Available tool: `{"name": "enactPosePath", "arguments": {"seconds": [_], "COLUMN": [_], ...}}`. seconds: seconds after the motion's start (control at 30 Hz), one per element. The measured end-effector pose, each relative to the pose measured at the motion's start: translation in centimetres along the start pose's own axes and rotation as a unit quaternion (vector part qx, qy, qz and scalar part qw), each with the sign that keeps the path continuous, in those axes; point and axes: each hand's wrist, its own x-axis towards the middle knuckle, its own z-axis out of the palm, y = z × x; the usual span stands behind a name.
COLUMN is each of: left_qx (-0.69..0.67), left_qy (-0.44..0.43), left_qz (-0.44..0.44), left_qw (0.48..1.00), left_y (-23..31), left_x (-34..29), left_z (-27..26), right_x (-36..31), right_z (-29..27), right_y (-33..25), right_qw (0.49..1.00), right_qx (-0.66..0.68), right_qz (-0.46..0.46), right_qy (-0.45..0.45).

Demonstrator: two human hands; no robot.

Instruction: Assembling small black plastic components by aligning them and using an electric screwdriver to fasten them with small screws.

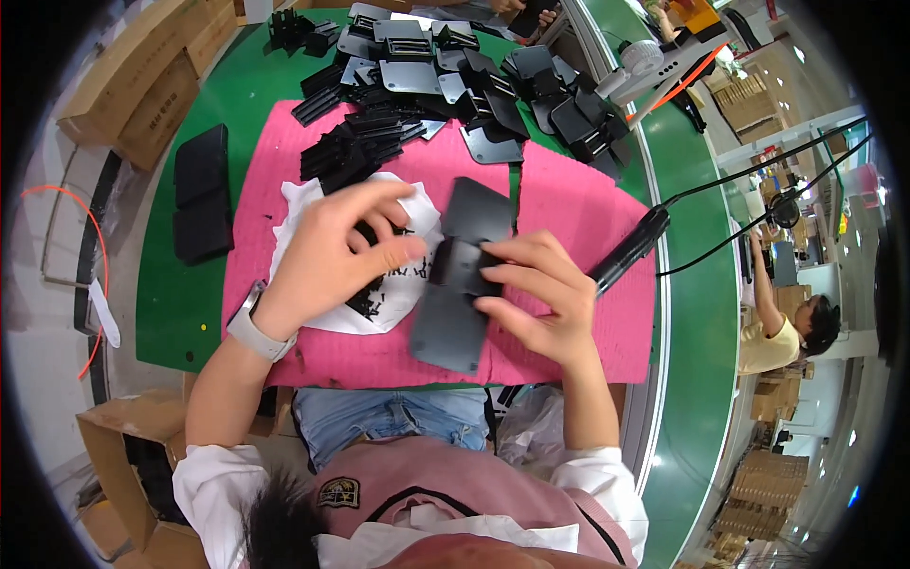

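Observation:
A black flat piece (463, 284), with two wide plates joined by a narrower middle section, lies slanted over the pink sheet (569, 204). My right hand (550, 294) grips its right edge at the middle section with thumb and fingers. To its left, my left hand (336, 242) hovers over a crumpled white bag (403, 299) that carries many small black screws (365, 302). The fingers of this hand are bent, with the thumb apart from them; I see nothing between them. A black electric screwdriver (633, 248) with a cable stands close right of my right hand.
Piles of black plates (408, 76) and black strips (355, 142) cover the far side of the green table (171, 303). Two black blocks (201, 194) lie at the left. Cardboard boxes (142, 104) stand beyond the left edge. Another person's hands (545, 17) show at the far edge.

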Motion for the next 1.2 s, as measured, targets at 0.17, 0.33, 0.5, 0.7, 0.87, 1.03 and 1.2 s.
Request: {"name": "enactPosePath", "arguments": {"seconds": [0.17,0.33,0.5,0.7,0.87,1.03,1.2], "left_qx": [0.276,0.484,0.487,0.456,0.242,-0.094,-0.193], "left_qy": [0.038,0.043,0.003,-0.001,-0.022,-0.135,-0.206], "left_qz": [0.130,0.258,0.185,0.158,0.085,0.021,0.080], "left_qw": [0.952,0.835,0.853,0.876,0.966,0.986,0.956], "left_y": [0.4,-1.0,-4.1,-4.9,-1.3,0.1,-1.0], "left_x": [1.9,6.8,10.7,11.0,8.1,4.4,3.8], "left_z": [-0.2,2.7,3.5,3.1,4.7,4.0,3.3], "right_x": [-4.6,-5.3,-4.3,-4.3,-5.0,-3.6,-4.2], "right_z": [-3.9,-3.5,-5.3,-9.0,-10.3,-9.6,-8.8], "right_y": [1.5,2.4,3.1,7.0,10.5,11.4,12.1], "right_qw": [0.987,0.985,0.970,0.764,0.736,0.837,0.859], "right_qx": [-0.083,-0.095,-0.147,-0.522,-0.528,-0.203,-0.205], "right_qz": [0.138,0.144,0.160,0.262,0.397,0.490,0.425], "right_qy": [0.015,0.003,0.112,0.276,0.149,0.135,0.199]}}
